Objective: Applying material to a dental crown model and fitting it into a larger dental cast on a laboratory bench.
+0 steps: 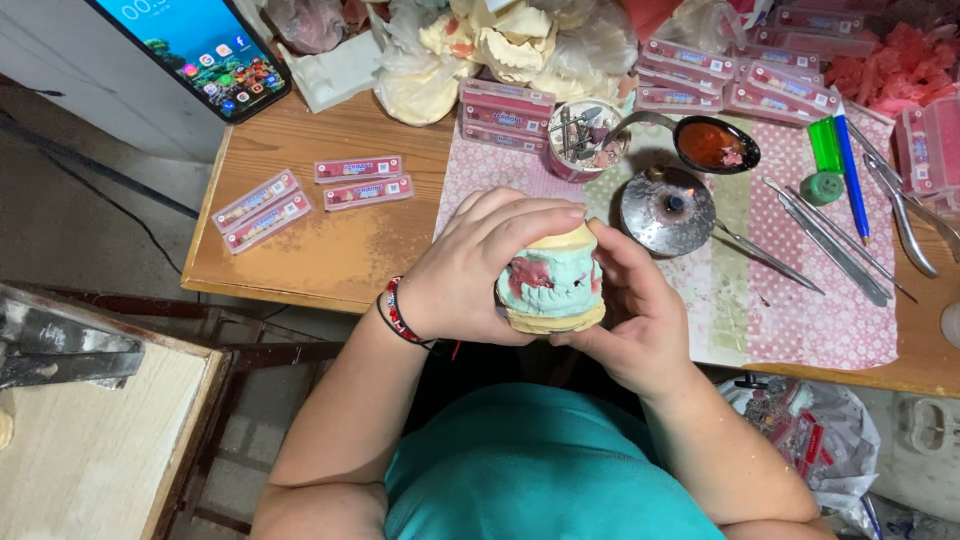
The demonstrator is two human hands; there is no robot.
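Note:
Both my hands grip a dental cast model (552,285), cream plaster with pale green gums, white teeth and pink wax patches. My left hand (480,265) wraps over its left side and top, with red and black bracelets on that wrist. From the right, my right hand (630,310) cups the model, thumb on its upper edge. The model hovers above the front edge of the wooden table (330,250).
Metal dental tools (830,240) lie on a pink patterned cloth (790,300). A round metal burner (667,208), a spoon with red wax (712,145), a cup of instruments (585,135), flat pink boxes (300,195) and a phone (205,45) are around.

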